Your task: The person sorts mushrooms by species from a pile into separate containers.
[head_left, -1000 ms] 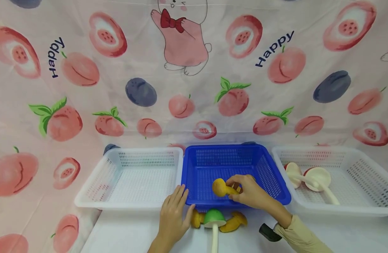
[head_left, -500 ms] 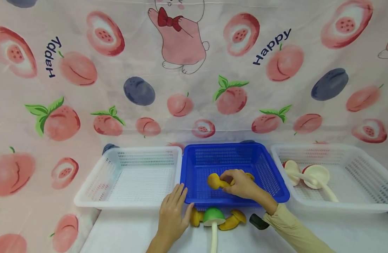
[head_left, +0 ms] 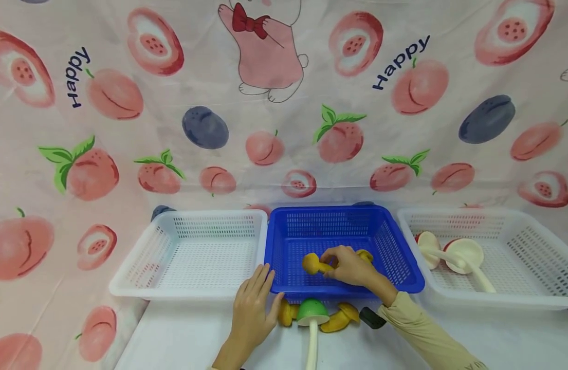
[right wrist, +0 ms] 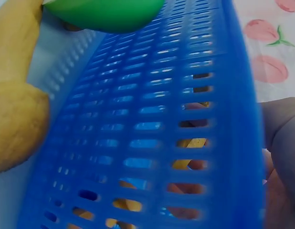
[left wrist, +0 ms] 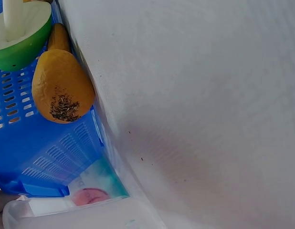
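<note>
In the head view my right hand [head_left: 348,264] reaches into the blue basket [head_left: 327,211] and pinches the stem of a yellow toy mushroom [head_left: 311,263], its cap to the left. Another yellow mushroom [head_left: 365,255] shows partly behind that hand. Through the basket's slots, the right wrist view gives glimpses of fingers and yellow pieces. My left hand [head_left: 252,307] has its fingers extended, their tips at the blue basket's front left corner, beside the white basket's rim. Just before the basket lie a green-capped mushroom [head_left: 312,312] with a long pale stem and yellow mushrooms [head_left: 341,317] on either side.
To the left stands a white basket [head_left: 186,294]. The right white basket [head_left: 519,299] holds red-and-cream mushrooms [head_left: 464,257]. A dark green piece [head_left: 371,317] lies on the white table [head_left: 182,339] near the right sleeve. Behind hangs a peach-print cloth [head_left: 284,118].
My right hand has moved slightly left and farther into the blue basket with the yellow mushroom, uncovering more of the one behind. My left hand stays at the basket corner.
</note>
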A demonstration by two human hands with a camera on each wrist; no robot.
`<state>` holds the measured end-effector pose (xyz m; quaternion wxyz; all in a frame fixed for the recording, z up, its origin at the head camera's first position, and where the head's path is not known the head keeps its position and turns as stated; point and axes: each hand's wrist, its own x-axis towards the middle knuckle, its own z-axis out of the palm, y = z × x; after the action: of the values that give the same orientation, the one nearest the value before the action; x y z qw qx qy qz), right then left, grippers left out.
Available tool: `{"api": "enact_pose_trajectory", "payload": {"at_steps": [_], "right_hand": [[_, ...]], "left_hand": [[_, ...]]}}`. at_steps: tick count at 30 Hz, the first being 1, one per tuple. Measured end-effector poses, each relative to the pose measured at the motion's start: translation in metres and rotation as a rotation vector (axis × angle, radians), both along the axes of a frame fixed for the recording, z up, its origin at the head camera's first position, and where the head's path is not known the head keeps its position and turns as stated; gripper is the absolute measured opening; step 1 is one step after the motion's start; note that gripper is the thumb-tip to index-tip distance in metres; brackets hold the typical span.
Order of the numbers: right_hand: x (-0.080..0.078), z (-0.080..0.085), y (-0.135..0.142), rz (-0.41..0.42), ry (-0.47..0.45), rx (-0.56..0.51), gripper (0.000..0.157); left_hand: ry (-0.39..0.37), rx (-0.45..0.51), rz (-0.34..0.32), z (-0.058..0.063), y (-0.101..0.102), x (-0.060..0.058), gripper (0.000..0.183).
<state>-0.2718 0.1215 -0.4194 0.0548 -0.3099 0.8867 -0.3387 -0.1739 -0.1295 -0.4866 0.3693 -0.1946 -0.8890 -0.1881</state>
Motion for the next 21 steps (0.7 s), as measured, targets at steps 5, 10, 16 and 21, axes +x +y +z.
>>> {"api": "enact_pose_trajectory", "payload": {"at_steps": [5, 10, 16, 21], "right_hand": [[-0.005, -0.007, -0.002, 0.001, -0.010, 0.006, 0.026], [-0.008, -0.012, -0.004, -0.018, -0.035, 0.035, 0.026], [-0.012, -0.016, -0.006, -0.014, -0.010, 0.074, 0.022], [-0.014, -0.019, -0.006, -0.005, -0.013, 0.070, 0.022]], "left_hand": [[0.045, 0.002, -0.011, -0.002, 0.000, -0.001, 0.046], [0.072, 0.004, -0.019, -0.003, -0.001, -0.004, 0.046], [0.059, 0.003, -0.016, 0.000, 0.000, -0.004, 0.046], [0.039, 0.014, -0.013, 0.000, 0.000, -0.002, 0.046]]}}
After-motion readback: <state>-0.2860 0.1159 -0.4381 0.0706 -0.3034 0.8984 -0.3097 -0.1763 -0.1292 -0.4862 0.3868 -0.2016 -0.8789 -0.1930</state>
